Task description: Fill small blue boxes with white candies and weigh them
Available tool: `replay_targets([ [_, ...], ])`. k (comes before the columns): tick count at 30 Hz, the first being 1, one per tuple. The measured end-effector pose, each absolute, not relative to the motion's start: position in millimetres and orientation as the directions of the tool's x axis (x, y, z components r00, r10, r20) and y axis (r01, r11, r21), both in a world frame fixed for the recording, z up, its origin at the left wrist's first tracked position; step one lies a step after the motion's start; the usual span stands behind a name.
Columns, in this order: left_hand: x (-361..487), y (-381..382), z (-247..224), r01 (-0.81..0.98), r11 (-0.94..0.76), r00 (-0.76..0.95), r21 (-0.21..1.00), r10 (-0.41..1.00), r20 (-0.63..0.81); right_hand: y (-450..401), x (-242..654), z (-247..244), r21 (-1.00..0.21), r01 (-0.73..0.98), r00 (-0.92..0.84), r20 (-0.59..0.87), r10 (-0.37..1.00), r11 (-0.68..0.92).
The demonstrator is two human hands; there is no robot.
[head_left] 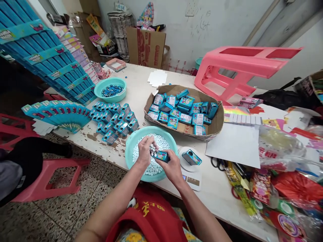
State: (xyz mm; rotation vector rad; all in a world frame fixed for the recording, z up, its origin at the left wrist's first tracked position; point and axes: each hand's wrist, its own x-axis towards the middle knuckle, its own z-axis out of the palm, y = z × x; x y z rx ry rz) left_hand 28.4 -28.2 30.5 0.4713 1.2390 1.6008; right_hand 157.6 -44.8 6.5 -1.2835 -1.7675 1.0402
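Over a turquoise basin (129, 151) of small round white candies (153, 168), my left hand (145, 149) is closed around a few of the candies. They show between its fingers, right beside the end of a small blue candy box (161, 155). My right hand (173, 164) grips that box, which lies tilted above the basin. To the right, another blue box with a round hole (191, 157) rests on the round plate of a small white scale (194, 179). Several blue boxes with holes (116, 121) stand grouped on the table to the left.
A cut-down cardboard carton (214, 131) full of blue boxes sits behind the basin. A smaller turquoise bowl (111, 97) holds shiny blue pieces. Scissors (218, 163), a white sheet (234, 143) and plastic bags lie at right; a pink stool (227, 67) rests behind.
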Motion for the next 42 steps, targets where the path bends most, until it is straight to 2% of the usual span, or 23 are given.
replay_targets([
  [4,26.2,-26.2,29.3,-0.43,0.006,-0.469,0.903,0.853,-0.23,-44.0,153.4,11.3,-0.875,0.433,-0.295,0.09,0.951,0.217],
  [11,20.5,-25.1,14.5,-0.448,0.076,-0.341,0.891,0.906,-0.249,-50.0,143.5,0.5,-0.849,0.489,-0.237,0.092,0.967,0.2],
  [23,-0.9,-20.8,14.1,-0.394,0.072,-0.245,0.916,0.953,-0.18,-60.0,115.3,2.0,-0.876,0.463,-0.076,0.114,0.991,0.136],
  [26,-0.8,-16.3,16.9,-0.373,0.113,-0.175,0.921,0.966,-0.19,-59.0,116.9,4.4,-0.888,0.444,-0.056,0.1,0.993,0.115],
  [31,7.3,-4.5,15.0,-0.389,0.097,-0.216,0.916,0.957,-0.193,-53.3,119.9,-0.4,-0.916,0.395,-0.021,0.065,0.998,0.068],
  [34,14.4,-1.9,15.8,-0.36,0.164,-0.117,0.918,0.969,-0.219,-49.7,123.9,-5.1,-0.924,0.38,-0.021,0.036,0.999,0.041],
  [39,-5.4,6.7,24.7,-0.537,0.164,-0.127,0.828,0.954,-0.271,-51.8,143.6,-10.2,-0.972,0.231,0.005,-0.037,0.999,-0.038],
  [41,-21.5,13.6,17.3,-0.545,0.166,-0.139,0.822,0.949,-0.283,-54.7,151.0,-13.3,-0.983,0.175,0.038,-0.044,0.998,-0.05],
  [42,-28.7,16.9,9.3,-0.536,0.218,-0.142,0.816,0.929,-0.341,-56.1,153.4,-15.2,-0.986,0.157,0.054,-0.052,0.997,-0.06],
])
